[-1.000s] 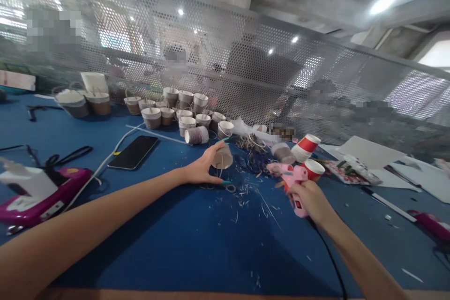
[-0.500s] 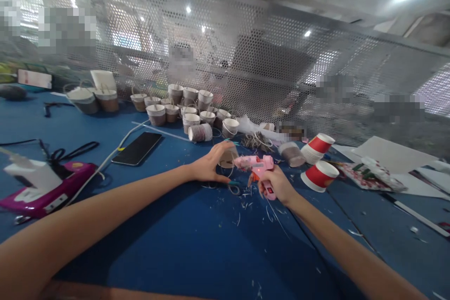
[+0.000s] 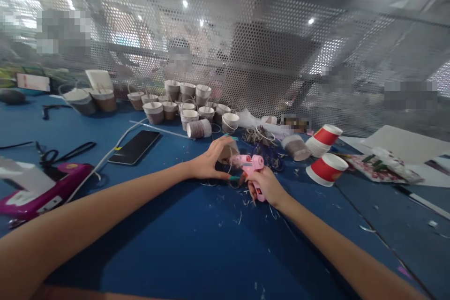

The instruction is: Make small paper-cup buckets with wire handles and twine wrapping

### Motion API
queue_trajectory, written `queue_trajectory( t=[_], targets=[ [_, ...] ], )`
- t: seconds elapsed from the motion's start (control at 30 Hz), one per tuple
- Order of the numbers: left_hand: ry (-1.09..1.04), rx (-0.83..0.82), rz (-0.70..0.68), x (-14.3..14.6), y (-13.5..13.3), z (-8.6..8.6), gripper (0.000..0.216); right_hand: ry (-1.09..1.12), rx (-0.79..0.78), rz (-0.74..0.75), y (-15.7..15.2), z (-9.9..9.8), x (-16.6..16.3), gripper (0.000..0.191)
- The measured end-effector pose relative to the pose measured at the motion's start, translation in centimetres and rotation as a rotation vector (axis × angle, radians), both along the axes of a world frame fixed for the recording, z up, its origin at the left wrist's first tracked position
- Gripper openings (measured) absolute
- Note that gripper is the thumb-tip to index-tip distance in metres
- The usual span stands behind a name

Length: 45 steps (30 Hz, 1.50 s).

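Over the blue bench (image 3: pixel 158 253): two bare hands are working near each other, both occupied.
Left hand (image 3: pixel 209 160): is curling around a pale cup (image 3: pixel 231 148), holding it.
Right hand (image 3: pixel 267 185): is gripping a pink glue gun (image 3: pixel 252 163) by its handle.
Glue gun tip: is pointing at the cup, directly in front of it (whether they are touching, I cannot tell).
Behind: small handled cups (image 3: pixel 153 112) are standing in a cluster.
Right side: a red-and-white paper cup (image 3: pixel 326 170) is standing near paper scraps.
Left side: a black phone (image 3: pixel 135 147) is lying flat.
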<state>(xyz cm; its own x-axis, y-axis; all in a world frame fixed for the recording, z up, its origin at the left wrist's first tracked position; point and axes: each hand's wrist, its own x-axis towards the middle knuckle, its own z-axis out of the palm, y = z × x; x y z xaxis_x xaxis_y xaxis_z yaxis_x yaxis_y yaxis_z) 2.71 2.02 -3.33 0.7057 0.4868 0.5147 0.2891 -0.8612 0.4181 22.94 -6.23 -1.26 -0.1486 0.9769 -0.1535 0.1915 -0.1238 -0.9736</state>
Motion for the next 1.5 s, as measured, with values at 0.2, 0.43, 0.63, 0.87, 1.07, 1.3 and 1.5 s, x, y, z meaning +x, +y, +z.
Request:
queue_trajectory(
  t=[0.2, 0.43, 0.63, 0.87, 1.07, 1.3, 1.5],
  targets=[
    [-0.012, 0.020, -0.027, -0.1, 0.1, 0.0, 0.095, -0.063, 0.005, -0.005, -0.2, 0.3, -0.3, 0.015],
    [-0.011, 0.036, -0.026, -0.1, 0.0, 0.1, 0.092, -0.063, 0.042, -0.019, -0.3, 0.0, -0.2, 0.014],
    [-0.007, 0.059, -0.023, -0.1, 0.0, -0.1, 0.093, -0.172, 0.202, -0.057, -0.5, -0.6, 0.5, 0.027],
    [-0.006, 0.081, -0.021, -0.2, 0.0, -0.3, 0.093, -0.388, 0.266, -0.057, -0.2, -0.7, 0.7, 0.031],
    [-0.006, 0.082, -0.032, -0.2, 0.1, -0.2, 0.092, -0.448, 0.295, -0.043, -0.1, -0.5, 0.5, 0.030],
    [-0.012, 0.073, -0.039, -0.1, 0.1, -0.2, 0.094, -0.447, 0.294, -0.035, -0.1, -0.3, 0.3, 0.028],
    [-0.017, 0.063, -0.043, -0.1, -0.1, -0.1, 0.092, -0.459, 0.308, -0.035, -0.1, -0.4, 0.4, 0.028]
  ],
)
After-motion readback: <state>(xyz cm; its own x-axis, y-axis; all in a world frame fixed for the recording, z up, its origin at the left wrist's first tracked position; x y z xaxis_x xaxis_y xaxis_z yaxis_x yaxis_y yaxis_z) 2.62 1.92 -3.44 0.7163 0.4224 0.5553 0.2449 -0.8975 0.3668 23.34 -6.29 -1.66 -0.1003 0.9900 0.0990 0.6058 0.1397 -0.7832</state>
